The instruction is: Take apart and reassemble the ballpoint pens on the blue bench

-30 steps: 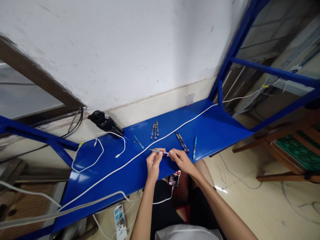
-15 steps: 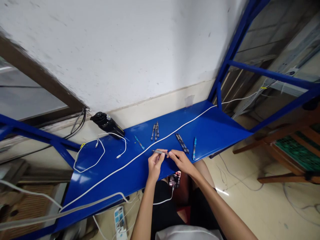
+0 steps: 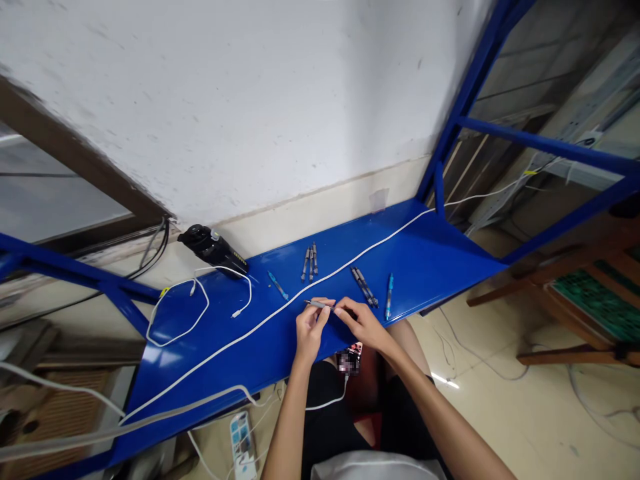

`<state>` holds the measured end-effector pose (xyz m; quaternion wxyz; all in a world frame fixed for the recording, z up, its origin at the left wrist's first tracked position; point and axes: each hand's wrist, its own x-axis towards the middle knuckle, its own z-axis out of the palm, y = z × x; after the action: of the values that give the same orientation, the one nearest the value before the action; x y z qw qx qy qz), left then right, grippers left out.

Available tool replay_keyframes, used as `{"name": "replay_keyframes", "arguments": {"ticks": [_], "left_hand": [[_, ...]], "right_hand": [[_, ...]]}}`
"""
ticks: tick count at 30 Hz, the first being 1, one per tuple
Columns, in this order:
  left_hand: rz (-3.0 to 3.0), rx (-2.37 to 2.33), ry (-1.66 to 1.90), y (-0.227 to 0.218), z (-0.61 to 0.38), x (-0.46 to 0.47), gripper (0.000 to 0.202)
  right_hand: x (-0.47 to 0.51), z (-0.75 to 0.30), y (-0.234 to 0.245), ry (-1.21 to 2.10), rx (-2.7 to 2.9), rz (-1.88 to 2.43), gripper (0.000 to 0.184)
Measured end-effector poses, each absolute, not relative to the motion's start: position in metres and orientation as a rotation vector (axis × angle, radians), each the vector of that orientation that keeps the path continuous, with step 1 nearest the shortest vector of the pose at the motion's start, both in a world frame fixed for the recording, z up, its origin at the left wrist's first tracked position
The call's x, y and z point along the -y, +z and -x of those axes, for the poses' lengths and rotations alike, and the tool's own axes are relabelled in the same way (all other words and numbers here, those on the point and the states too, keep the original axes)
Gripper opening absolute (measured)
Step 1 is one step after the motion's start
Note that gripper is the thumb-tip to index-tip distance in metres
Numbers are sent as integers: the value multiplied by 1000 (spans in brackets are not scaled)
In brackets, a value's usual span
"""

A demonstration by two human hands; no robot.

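Note:
A slim grey pen [image 3: 315, 304] is pinched in my left hand [image 3: 309, 331], its tip pointing left, above the front part of the blue tabletop. The closed fingers of my right hand [image 3: 364, 325] are at the pen's other end; what exactly they grip there is too small to make out. Two dark pens [image 3: 364, 287] lie side by side just beyond my right hand, with a blue pen [image 3: 389, 297] to their right. Farther back, several grey pens [image 3: 309, 262] sit in a group, and another blue pen [image 3: 278, 285] rests to their left.
A long white cable [image 3: 260, 325] runs diagonally across the blue tabletop [image 3: 440, 250]. At the back left a black bottle [image 3: 215, 250] stands near a looped white charging cable [image 3: 207, 303]. A phone [image 3: 349, 360] is below the table edge; a power strip [image 3: 243, 443] lies lower left.
My right hand's fingers have shifted slightly at the pen's end. My left hand and the pen stay almost in place, and the pens on the table have not moved.

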<state>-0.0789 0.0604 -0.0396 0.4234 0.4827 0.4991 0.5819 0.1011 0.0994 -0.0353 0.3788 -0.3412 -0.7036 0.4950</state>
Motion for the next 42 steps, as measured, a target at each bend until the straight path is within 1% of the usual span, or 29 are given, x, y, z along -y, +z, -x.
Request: {"name": "replay_keyframes", "arguments": {"ticks": [2,6,9,13,14,17,20,22,25,29,31,33,36,38,42], "left_hand": [[-1215,-1240,1450,-40,79,-61,33],[-1217,-1239,1445,-40,79,-61,33],[-1208,-1240,1448,-41,79,-61,32],[-1213,-1243,1441,-42,79,-61,32],[-1216,-1248,1441,-42,79,-61,32],[-1223,-1241,1443,-42,80,-61,30],[-1234,-1223,1440,-43,80,-61,28],[-1238,-1235,1437,-43,80,-61,28],[-1234,-1239,1433,-42,80,-61,29],[-1243,-1229,1429,-40,80,-61,27],[-1247,-1240,1431,-40,80,-61,27],[-1248,-1241,1432,-39,80,-62,27],[-1257,-1232,1430,-39,80,-62,27],[-1263,-1238,1431,-39,79,-62,27],[-1266,-1213,1410,-39,80,-62,27]], "right_hand": [[-100,-101,-35,1272,1815,872,43],[-100,-101,-35,1298,1762,878,34],[-100,-101,-35,1291,1807,854,40],[-100,-102,-34,1289,1772,867,31],[-100,-102,-34,1286,1780,858,31],[-101,-102,-34,1284,1828,832,40],[-101,-102,-34,1278,1788,878,33],[-101,-102,-34,1280,1781,877,33],[-101,-102,-34,1297,1820,837,42],[-101,-102,-34,1300,1764,880,33],[-100,-102,-33,1297,1779,869,34],[-100,-102,-33,1298,1812,854,40],[-100,-102,-33,1312,1774,884,33],[-100,-103,-33,1319,1756,886,32],[-102,-103,-33,1310,1814,848,44]]}}
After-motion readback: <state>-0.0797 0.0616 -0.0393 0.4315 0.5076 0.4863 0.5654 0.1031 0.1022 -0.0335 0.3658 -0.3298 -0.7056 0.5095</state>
